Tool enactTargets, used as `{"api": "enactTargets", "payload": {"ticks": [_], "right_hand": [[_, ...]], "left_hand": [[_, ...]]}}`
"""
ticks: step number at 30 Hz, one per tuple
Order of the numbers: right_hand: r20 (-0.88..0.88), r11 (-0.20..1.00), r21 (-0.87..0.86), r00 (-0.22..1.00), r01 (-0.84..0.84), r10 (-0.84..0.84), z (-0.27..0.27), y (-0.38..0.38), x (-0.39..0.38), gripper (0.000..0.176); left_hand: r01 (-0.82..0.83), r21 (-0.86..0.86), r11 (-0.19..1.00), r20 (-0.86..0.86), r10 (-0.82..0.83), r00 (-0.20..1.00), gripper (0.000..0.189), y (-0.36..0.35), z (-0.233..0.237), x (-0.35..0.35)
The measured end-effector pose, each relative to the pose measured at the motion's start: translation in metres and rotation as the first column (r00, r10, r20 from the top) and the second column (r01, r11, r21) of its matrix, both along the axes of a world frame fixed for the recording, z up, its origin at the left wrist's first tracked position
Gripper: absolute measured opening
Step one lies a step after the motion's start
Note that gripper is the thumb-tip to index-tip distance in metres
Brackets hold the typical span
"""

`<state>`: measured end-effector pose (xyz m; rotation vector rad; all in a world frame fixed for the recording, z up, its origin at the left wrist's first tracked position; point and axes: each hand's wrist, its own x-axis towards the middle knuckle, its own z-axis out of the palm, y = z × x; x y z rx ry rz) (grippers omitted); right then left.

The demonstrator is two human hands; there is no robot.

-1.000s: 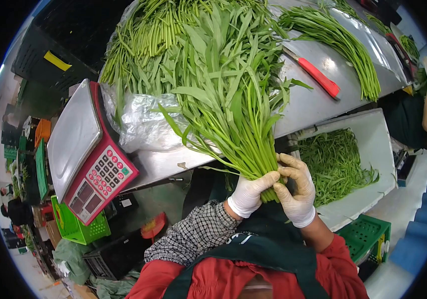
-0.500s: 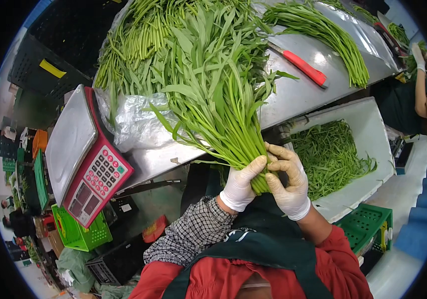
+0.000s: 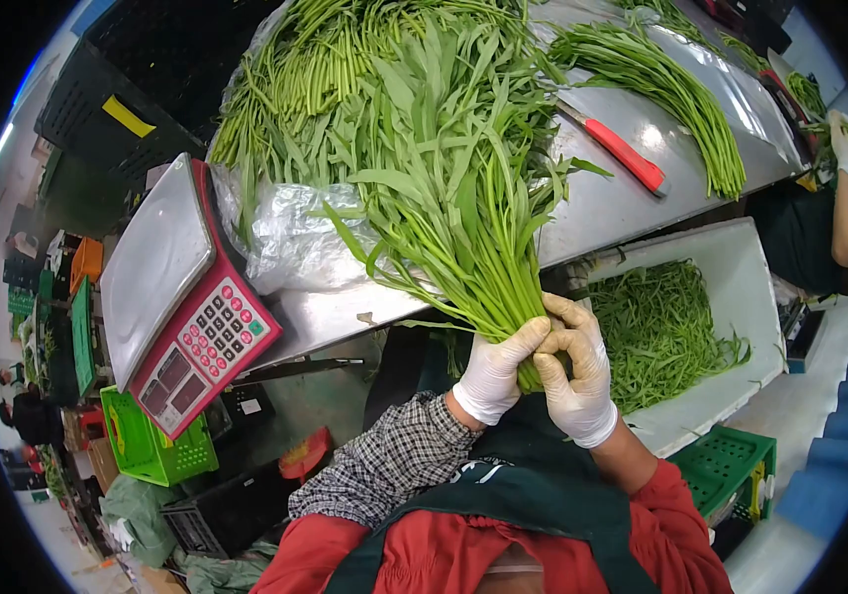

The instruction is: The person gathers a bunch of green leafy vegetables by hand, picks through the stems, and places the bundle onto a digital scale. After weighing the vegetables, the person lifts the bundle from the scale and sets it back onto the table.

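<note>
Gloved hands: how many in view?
3: the wearer's left hand and right hand, both at the stem bunch, and a co-worker's hand at picture's far right; others may be hidden.

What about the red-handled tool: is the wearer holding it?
No, the red-handled tool lies on the metal table, while the left hand grips the green bunch and the right hand is at its stems.

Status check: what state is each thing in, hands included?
Held bunch: gathered at the stems, leaves fanned out
Left hand: gloved, closed around the bunch
Right hand: gloved, fingers curled beside the stems
Red-handled knife: lying on the table, unheld
Scale: display unreadable, cannot tell if on
Plastic sheet: crumpled
White bin: open-topped, loose greens inside
</note>
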<state>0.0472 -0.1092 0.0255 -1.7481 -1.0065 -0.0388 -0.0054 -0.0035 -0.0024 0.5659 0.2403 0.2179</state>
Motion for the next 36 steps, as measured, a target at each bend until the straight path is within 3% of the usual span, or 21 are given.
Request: {"api": "enactTargets", "payload": {"ticks": [5,7,8,9,11,13,15,19,24,27,30,31,33,36], "right_hand": [[-0.106,0.995,0.074,0.991,-0.070,0.078,0.007,-0.004,0.000,0.010],[-0.274,0.995,0.074,0.961,0.067,-0.044,0.004,-0.016,0.004,0.007],[-0.458,0.955,0.226,0.886,0.193,-0.070,0.002,-0.019,0.009,0.010],[-0.665,0.899,0.252,0.739,0.358,-0.107,0.009,-0.024,0.016,0.014],[-0.634,0.880,0.296,0.765,0.370,-0.108,0.004,-0.040,0.028,0.017],[-0.345,0.954,0.162,0.920,0.252,-0.184,0.000,-0.043,0.025,0.018],[-0.114,0.996,-0.043,0.990,0.081,-0.085,0.009,-0.040,0.017,0.018],[0.027,0.993,-0.120,1.000,0.018,-0.015,0.015,-0.018,0.002,0.018],[0.055,0.978,-0.209,0.998,0.025,-0.014,0.016,-0.009,0.004,0.014],[-0.048,0.976,-0.215,0.998,0.035,-0.047,0.018,-0.007,0.003,0.011],[-0.201,0.996,-0.089,0.979,0.008,-0.026,0.011,-0.012,0.008,0.007],[-0.405,1.000,0.019,0.914,0.002,0.006,0.012,-0.013,0.007,0.006],[-0.734,0.972,0.224,0.667,0.064,0.126,0.013,-0.015,0.005,0.004],[-0.737,0.876,0.476,0.578,0.077,0.350,0.021,-0.019,0.015,0.012]], "left_hand": [[0.006,-0.001,1.000,0.005,-0.006,1.000,0.036,0.000,0.001,0.001],[0.072,-0.034,0.997,0.028,-0.071,0.997,0.036,0.003,0.003,0.002],[0.083,-0.022,0.996,0.007,-0.083,0.997,0.039,0.004,0.006,0.001],[0.083,-0.020,0.996,-0.001,-0.083,0.997,0.039,0.005,0.007,0.001],[0.085,-0.020,0.996,-0.019,-0.085,0.996,0.040,0.004,0.009,0.001],[0.067,0.007,0.998,-0.025,-0.067,0.997,0.040,0.002,0.004,0.003],[0.051,0.036,0.998,-0.021,-0.050,0.999,0.040,0.000,0.002,0.004],[0.036,0.043,0.998,-0.031,-0.035,0.999,0.036,0.002,0.004,0.003],[0.065,0.067,0.996,-0.039,-0.062,0.997,0.041,0.006,-0.003,0.000],[0.097,0.098,0.990,0.007,-0.098,0.995,0.053,0.007,-0.003,-0.001],[0.128,0.106,0.986,0.079,-0.136,0.988,0.061,0.010,-0.005,0.000],[0.133,0.101,0.986,0.077,-0.141,0.987,0.061,0.011,-0.003,0.000],[0.150,0.093,0.984,0.073,-0.157,0.985,0.061,0.012,0.000,-0.001],[0.176,0.067,0.982,0.061,-0.180,0.982,0.057,0.013,-0.002,-0.002]]}}
